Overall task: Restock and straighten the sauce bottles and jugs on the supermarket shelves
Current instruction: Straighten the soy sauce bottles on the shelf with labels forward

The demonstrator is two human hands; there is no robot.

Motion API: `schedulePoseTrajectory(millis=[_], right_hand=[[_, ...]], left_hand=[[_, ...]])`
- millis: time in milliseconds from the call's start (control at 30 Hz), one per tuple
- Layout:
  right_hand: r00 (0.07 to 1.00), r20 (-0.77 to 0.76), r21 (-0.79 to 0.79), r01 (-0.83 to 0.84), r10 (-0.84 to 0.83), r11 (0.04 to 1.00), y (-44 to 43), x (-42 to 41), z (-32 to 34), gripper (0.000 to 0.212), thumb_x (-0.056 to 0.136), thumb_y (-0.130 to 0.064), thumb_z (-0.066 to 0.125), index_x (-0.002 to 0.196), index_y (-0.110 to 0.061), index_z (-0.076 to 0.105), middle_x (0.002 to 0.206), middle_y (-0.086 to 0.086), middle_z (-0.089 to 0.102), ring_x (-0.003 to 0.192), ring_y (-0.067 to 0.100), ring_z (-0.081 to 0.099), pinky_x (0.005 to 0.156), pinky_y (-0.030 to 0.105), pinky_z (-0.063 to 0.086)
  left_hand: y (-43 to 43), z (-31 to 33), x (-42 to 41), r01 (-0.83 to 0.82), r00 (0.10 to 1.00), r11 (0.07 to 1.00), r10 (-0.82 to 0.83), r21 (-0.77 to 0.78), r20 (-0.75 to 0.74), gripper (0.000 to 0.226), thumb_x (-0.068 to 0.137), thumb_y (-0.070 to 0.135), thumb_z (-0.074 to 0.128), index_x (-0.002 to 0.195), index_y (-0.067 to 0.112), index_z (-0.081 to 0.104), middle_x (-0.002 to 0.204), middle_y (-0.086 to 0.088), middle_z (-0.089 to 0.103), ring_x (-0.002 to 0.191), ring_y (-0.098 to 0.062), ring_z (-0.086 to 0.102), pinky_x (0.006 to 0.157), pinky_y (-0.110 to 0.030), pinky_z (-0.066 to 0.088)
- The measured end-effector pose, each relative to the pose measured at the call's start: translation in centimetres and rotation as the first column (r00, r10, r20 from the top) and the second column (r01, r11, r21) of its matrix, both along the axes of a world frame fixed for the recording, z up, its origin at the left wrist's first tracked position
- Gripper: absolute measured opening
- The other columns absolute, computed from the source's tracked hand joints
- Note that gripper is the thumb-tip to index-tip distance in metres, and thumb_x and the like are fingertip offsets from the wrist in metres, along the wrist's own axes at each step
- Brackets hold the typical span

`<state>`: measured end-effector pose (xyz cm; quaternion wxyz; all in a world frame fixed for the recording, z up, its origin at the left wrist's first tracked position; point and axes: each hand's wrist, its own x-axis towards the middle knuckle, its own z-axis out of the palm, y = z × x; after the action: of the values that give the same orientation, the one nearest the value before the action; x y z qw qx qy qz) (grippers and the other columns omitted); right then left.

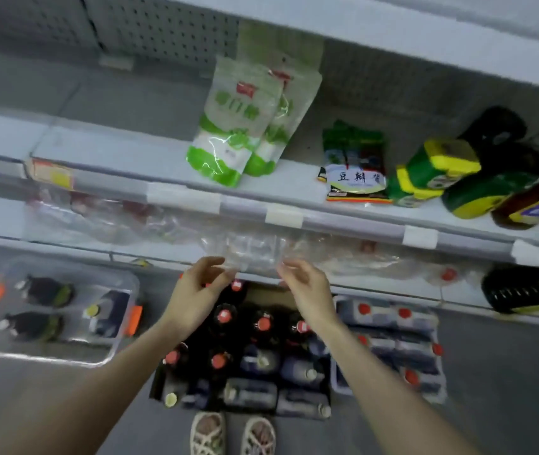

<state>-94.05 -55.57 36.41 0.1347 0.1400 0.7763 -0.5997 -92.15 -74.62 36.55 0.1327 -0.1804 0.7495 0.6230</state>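
My left hand (200, 285) and my right hand (305, 287) reach up to a crinkled clear plastic pack (255, 252) at the front edge of the lower shelf. Each hand pinches a lower corner of the pack, though the picture is blurred. On the floor below my hands stands an open box (268, 295) of dark sauce bottles with red caps (225, 316). Squarish dark jugs (297, 372) fill its near rows.
A clear bin (120, 284) with a few dark bottles is on the floor at left. A tray of red-capped jugs (402, 336) stands at right. The upper shelf (130, 152) carries green-white pouches (235, 126), a bean-paste packet (355, 175) and green-yellow jugs (435, 169). My sandalled feet (232, 435) are by the box.
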Motion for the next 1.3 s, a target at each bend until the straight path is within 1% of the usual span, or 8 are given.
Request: schedulePoseTrajectory(millis=[67,167,267,467,633,767,967,1300], right_hand=[[1.000,0.028,0.012,0.005,-0.005,1.000,-0.7,0.2,-3.1,0.012,0.089,-0.018,0.068,0.087,-0.029,0.065,0.085,-0.005,0.069,0.084,0.016,0.065,0.084,0.030,0.051],[0.997,0.073,0.007,0.009,-0.010,1.000,-2.0,0.4,-9.0,0.006,0.089,-0.021,0.068,0.093,-0.024,0.065,0.084,-0.005,0.068,0.081,0.011,0.064,0.077,0.020,0.049],[0.994,0.105,0.004,0.005,-0.005,1.000,-3.2,0.1,-14.9,0.014,0.087,-0.020,0.071,0.099,-0.017,0.065,0.084,-0.002,0.067,0.079,0.008,0.063,0.076,0.017,0.048],[0.987,0.160,0.065,-0.010,0.000,0.998,-4.6,-0.5,-26.5,0.032,0.084,-0.017,0.074,0.113,-0.009,0.064,0.090,-0.001,0.066,0.076,0.000,0.059,0.072,0.009,0.044],[0.978,0.205,0.109,-0.065,0.042,0.992,-4.8,-1.4,-33.6,0.046,0.085,-0.027,0.073,0.127,-0.016,0.057,0.119,-0.004,0.061,0.106,0.007,0.057,0.087,0.018,0.044],[0.989,0.136,0.102,-0.075,0.061,0.992,-5.6,-2.5,-36.9,0.036,0.084,-0.018,0.074,0.118,-0.019,0.061,0.113,-0.006,0.066,0.109,0.013,0.060,0.098,0.029,0.047],[0.989,0.080,0.139,-0.135,0.125,0.981,-6.2,-3.6,-39.5,0.041,0.079,-0.015,0.078,0.117,-0.018,0.063,0.101,-0.015,0.065,0.093,-0.003,0.060,0.079,0.001,0.042],[0.990,0.053,0.200,-0.138,0.130,0.970,-6.4,-3.6,-40.3,0.028,0.083,-0.013,0.075,0.108,-0.011,0.064,0.089,-0.009,0.062,0.076,-0.006,0.054,0.070,-0.002,0.039]], left_hand=[[-0.7,-3.0,0.4,0.015,0.999,1.000,-0.014,-0.014,0.047,0.026,0.085,0.034,0.070,0.107,0.021,0.061,0.090,0.006,0.069,0.074,-0.003,0.059,0.070,-0.026,0.043],[-1.6,-8.7,0.7,0.012,0.996,0.999,-0.009,-0.029,0.089,0.044,0.074,0.051,0.069,0.107,0.021,0.063,0.098,0.001,0.071,0.091,-0.011,0.064,0.085,-0.032,0.047],[-2.0,-14.2,0.6,-0.024,0.990,0.999,0.028,-0.028,0.137,0.025,0.088,0.029,0.068,0.109,0.017,0.061,0.100,-0.004,0.069,0.097,-0.017,0.063,0.093,-0.032,0.047],[-2.0,-24.4,0.8,-0.079,0.982,0.996,0.085,-0.045,0.171,0.017,0.091,0.020,0.063,0.107,0.017,0.059,0.087,0.007,0.065,0.080,-0.001,0.059,0.065,-0.003,0.041],[-2.3,-31.1,0.2,-0.098,0.979,0.991,0.113,-0.090,0.173,0.023,0.092,0.024,0.062,0.113,0.019,0.057,0.086,0.014,0.061,0.076,0.007,0.058,0.062,0.000,0.039],[-2.4,-33.9,0.0,-0.088,0.980,0.992,0.102,-0.086,0.170,0.022,0.093,0.025,0.061,0.114,0.020,0.056,0.089,0.015,0.062,0.074,0.013,0.058,0.063,0.000,0.040],[-2.4,-36.5,-0.3,-0.115,0.978,0.990,0.126,-0.077,0.164,0.023,0.092,0.025,0.062,0.114,0.020,0.057,0.091,0.013,0.063,0.082,0.004,0.060,0.067,-0.003,0.043],[-3.0,-36.8,0.0,-0.089,0.984,0.993,0.099,-0.074,0.145,0.029,0.093,0.028,0.061,0.120,0.017,0.056,0.091,0.012,0.062,0.084,0.000,0.060,0.066,-0.006,0.042]])
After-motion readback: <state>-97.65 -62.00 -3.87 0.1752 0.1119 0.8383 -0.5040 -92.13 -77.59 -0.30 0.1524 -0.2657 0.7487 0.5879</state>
